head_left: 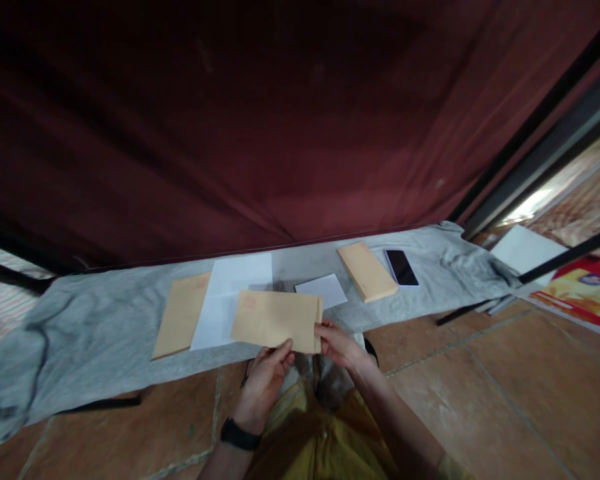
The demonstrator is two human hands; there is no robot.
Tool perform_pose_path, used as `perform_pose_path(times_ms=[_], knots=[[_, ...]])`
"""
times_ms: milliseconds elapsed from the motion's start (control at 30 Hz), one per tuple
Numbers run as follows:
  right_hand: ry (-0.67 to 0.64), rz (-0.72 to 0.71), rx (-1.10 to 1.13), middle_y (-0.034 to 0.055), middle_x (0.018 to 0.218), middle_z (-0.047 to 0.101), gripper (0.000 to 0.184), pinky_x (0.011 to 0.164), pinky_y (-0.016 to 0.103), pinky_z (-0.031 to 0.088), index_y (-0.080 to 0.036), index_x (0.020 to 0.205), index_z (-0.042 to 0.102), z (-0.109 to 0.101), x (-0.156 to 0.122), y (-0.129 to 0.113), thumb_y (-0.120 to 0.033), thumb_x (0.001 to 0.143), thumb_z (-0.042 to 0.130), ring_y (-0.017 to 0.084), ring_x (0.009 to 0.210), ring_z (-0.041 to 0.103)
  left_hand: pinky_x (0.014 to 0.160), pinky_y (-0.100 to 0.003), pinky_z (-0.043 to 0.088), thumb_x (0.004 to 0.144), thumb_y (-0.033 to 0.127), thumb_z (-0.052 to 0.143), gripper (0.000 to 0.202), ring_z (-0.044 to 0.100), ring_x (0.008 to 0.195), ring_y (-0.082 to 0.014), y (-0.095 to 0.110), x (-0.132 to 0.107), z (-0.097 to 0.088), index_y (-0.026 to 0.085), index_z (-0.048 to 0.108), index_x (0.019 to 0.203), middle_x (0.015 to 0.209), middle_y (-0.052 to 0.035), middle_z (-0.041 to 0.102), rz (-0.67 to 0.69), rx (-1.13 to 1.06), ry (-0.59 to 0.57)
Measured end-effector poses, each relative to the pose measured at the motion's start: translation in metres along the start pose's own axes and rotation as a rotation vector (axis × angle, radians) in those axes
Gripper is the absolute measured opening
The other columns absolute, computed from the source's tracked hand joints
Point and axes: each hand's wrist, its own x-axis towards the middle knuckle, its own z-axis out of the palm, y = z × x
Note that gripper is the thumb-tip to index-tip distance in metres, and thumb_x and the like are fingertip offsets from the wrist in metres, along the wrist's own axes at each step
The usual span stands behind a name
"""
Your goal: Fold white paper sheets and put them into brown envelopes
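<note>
A tan paper envelope [277,319] with a small red print in its upper left corner is held up over the near edge of the cloth-covered surface. My left hand [275,367] pinches its lower edge, thumb on top. At the envelope's right end, my right hand [336,341] grips by the flap side; some of those fingers are hidden behind the paper. Partly under the envelope lies a creased white sheet [240,273]. Beyond my right hand is a small stack of white paper [325,291].
Another tan envelope or stack [183,313] lies at left, and a thick envelope stack [366,270] at right beside a phone [401,268]. All rest on a grey cloth [95,333]. A dark red curtain [300,133] hangs behind; a red printed box [585,290] stands far right.
</note>
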Motion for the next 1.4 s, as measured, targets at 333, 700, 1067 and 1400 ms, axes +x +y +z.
perform_pose_path(times_ms=[333,700,1067,1400], knots=[[0.038,-0.228,-0.356,-0.0039,0.068,0.070,0.024,0.068,0.029,0.051,-0.022,0.078,0.074,-0.019,0.002,-0.014,-0.045,0.075,0.070,0.018,0.069,0.063,0.066,-0.025,0.056,0.072,0.034,0.085,0.025,0.071,0.072,-0.0170,-0.015,-0.021,-0.015,0.016,0.071,0.082,0.080,-0.0080,0.075,-0.089,0.299,-0.141],[-0.127,-0.075,-0.183,-0.0007,0.082,0.076,0.032,0.083,0.037,0.054,-0.025,0.089,0.077,-0.027,-0.026,-0.016,-0.050,0.071,0.077,0.022,0.078,0.069,0.121,-0.065,0.012,0.069,0.049,0.084,0.115,0.011,0.154,-0.0401,0.043,-0.020,0.004,0.030,0.016,0.160,0.170,-0.0152,0.005,1.047,1.844,-0.468],[-0.196,-0.002,-0.184,-0.0017,0.074,0.073,0.028,0.073,0.032,0.055,-0.021,0.083,0.076,-0.043,-0.033,-0.002,-0.046,0.072,0.081,0.018,0.069,0.068,0.121,-0.064,0.014,0.061,0.057,0.084,0.130,0.025,0.151,-0.0392,0.015,-0.013,-0.009,0.029,0.006,0.161,0.168,-0.0177,0.014,0.961,1.920,-0.588],[-0.119,-0.083,-0.296,-0.0002,0.077,0.074,0.028,0.072,0.035,0.057,-0.020,0.088,0.076,-0.039,-0.016,0.001,-0.043,0.072,0.080,0.022,0.075,0.069,0.120,-0.064,0.013,0.065,0.044,0.081,0.121,0.031,0.148,-0.0388,0.031,-0.009,-0.011,0.032,0.008,0.161,0.165,-0.0151,0.026,0.865,1.976,-0.493]])
